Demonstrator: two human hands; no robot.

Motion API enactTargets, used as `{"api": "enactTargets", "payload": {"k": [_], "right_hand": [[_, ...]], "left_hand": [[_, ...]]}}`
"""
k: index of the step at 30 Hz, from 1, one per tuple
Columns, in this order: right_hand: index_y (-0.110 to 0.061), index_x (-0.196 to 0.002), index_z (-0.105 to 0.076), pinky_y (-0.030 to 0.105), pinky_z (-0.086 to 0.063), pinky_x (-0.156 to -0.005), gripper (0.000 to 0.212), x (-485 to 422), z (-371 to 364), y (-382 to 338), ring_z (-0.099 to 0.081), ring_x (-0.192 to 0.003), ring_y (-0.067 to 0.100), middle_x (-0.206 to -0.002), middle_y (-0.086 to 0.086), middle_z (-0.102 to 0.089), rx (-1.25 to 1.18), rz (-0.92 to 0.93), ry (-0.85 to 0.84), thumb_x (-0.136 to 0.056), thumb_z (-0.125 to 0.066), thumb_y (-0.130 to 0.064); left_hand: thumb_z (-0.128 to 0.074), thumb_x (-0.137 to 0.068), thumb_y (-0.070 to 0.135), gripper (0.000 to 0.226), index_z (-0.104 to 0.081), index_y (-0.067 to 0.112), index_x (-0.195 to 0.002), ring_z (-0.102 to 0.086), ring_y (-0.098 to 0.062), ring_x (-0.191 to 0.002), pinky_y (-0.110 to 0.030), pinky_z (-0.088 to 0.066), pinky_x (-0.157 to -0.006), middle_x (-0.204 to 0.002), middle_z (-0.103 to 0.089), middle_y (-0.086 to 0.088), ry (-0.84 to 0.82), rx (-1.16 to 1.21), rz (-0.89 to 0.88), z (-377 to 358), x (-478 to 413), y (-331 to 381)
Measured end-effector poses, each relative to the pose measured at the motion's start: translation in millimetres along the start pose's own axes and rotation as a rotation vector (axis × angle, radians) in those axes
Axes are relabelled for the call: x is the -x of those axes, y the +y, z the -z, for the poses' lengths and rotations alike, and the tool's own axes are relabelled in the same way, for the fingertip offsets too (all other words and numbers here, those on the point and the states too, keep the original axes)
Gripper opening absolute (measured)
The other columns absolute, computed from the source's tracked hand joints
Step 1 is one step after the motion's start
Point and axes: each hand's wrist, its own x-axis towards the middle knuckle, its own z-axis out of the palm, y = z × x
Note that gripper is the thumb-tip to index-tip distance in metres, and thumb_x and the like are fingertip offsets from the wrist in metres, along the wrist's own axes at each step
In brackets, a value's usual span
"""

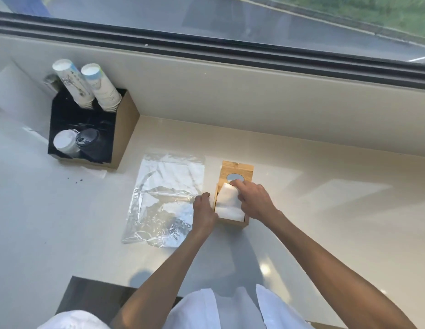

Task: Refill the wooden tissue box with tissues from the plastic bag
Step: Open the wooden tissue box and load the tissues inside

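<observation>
The wooden tissue box [233,224] stands on the pale counter with its lid [237,170] swung back, a round hole in the lid. A white stack of tissues [228,204] sits in the open box and sticks up above its rim. My right hand [254,200] grips the right side and top of the stack, fingers curled over it. My left hand [203,211] holds the box's left wall. The clear plastic bag [164,198] lies flat to the left of the box, with white tissues showing in its far half.
A black and brown cup holder [88,134] with paper cups [88,85] and lids stands at the back left against the wall. A window sill and dark window frame [230,43] run along the far side. A dark counter edge [93,295] lies near my body.
</observation>
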Motion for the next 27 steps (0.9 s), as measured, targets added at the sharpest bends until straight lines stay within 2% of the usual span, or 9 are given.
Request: {"api": "enactTargets", "payload": {"k": [2, 5, 9, 11, 14, 17, 23, 27], "right_hand": [[-0.026, -0.132, -0.047, 0.036, -0.037, -0.070, 0.060, -10, -12, -19, -0.061, -0.091, 0.036, -0.106, 0.008, -0.062, 0.053, -0.016, -0.046, -0.077, -0.049, -0.001], [-0.029, -0.141, -0.041, 0.034, -0.037, -0.068, 0.073, -18, -29, -26, -0.062, -0.101, 0.034, -0.126, 0.006, -0.060, 0.057, -0.044, -0.129, -0.075, -0.050, 0.001], [-0.039, -0.147, -0.027, 0.037, -0.046, -0.069, 0.086, -24, -34, -18, -0.062, -0.104, 0.033, -0.134, 0.001, -0.056, 0.024, -0.086, -0.164, -0.074, -0.046, 0.004], [-0.039, -0.148, -0.022, 0.036, -0.040, -0.072, 0.085, -25, -37, -14, -0.060, -0.108, 0.031, -0.135, 0.001, -0.054, 0.059, -0.111, -0.199, -0.077, -0.043, 0.002], [-0.029, -0.139, -0.036, 0.036, -0.037, -0.078, 0.066, -27, -43, -18, -0.058, -0.111, 0.029, -0.122, 0.003, -0.060, 0.120, -0.135, -0.278, -0.079, -0.044, -0.003], [-0.019, -0.126, -0.046, 0.033, -0.038, -0.072, 0.044, -29, -49, -27, -0.061, -0.104, 0.029, -0.113, 0.006, -0.064, 0.144, -0.167, -0.388, -0.083, -0.047, -0.007], [-0.019, -0.125, -0.046, 0.033, -0.037, -0.070, 0.043, -30, -55, -25, -0.061, -0.102, 0.031, -0.112, 0.008, -0.062, 0.103, -0.264, -0.413, -0.084, -0.046, -0.005], [-0.021, -0.132, -0.045, 0.036, -0.040, -0.084, 0.050, -30, -61, -28, -0.059, -0.108, 0.031, -0.115, 0.009, -0.060, 0.100, -0.297, -0.369, -0.085, -0.047, -0.005]], "left_hand": [[-0.049, -0.084, -0.005, 0.042, -0.049, 0.002, -0.125, -0.053, -0.029, -0.106, -0.041, -0.046, -0.091, -0.116, -0.052, -0.015, -0.115, 0.019, 0.019, 5, -10, -4], [-0.046, -0.081, -0.003, 0.033, -0.054, 0.009, -0.110, -0.057, -0.024, -0.092, -0.036, -0.048, -0.079, -0.106, -0.061, -0.010, -0.285, 0.071, 0.008, 9, -16, -11], [-0.048, -0.086, 0.003, 0.042, -0.051, 0.011, -0.128, -0.059, -0.021, -0.101, -0.021, -0.044, -0.071, -0.110, -0.059, 0.000, -0.341, 0.096, 0.030, 9, -21, -19], [-0.047, -0.091, 0.006, 0.043, -0.047, 0.013, -0.133, -0.053, -0.017, -0.098, -0.017, -0.041, -0.066, -0.111, -0.053, 0.002, -0.351, 0.104, 0.049, 8, -24, -23], [-0.046, -0.094, 0.008, 0.040, -0.047, 0.012, -0.135, -0.053, -0.016, -0.096, -0.016, -0.040, -0.067, -0.120, -0.055, -0.004, -0.337, 0.107, 0.053, 8, -25, -29], [-0.046, -0.095, 0.009, 0.039, -0.050, 0.011, -0.133, -0.053, -0.015, -0.096, -0.019, -0.041, -0.074, -0.112, -0.052, 0.002, -0.316, 0.125, 0.065, 6, -23, -29], [-0.042, -0.094, 0.007, 0.036, -0.055, 0.011, -0.127, -0.054, -0.017, -0.096, -0.028, -0.043, -0.080, -0.106, -0.057, 0.002, -0.268, 0.140, 0.061, 3, -18, -26], [-0.041, -0.094, 0.004, 0.035, -0.055, 0.010, -0.126, -0.058, -0.022, -0.101, -0.030, -0.046, -0.082, -0.116, -0.062, -0.007, -0.262, 0.129, 0.068, 4, -19, -26]]}}
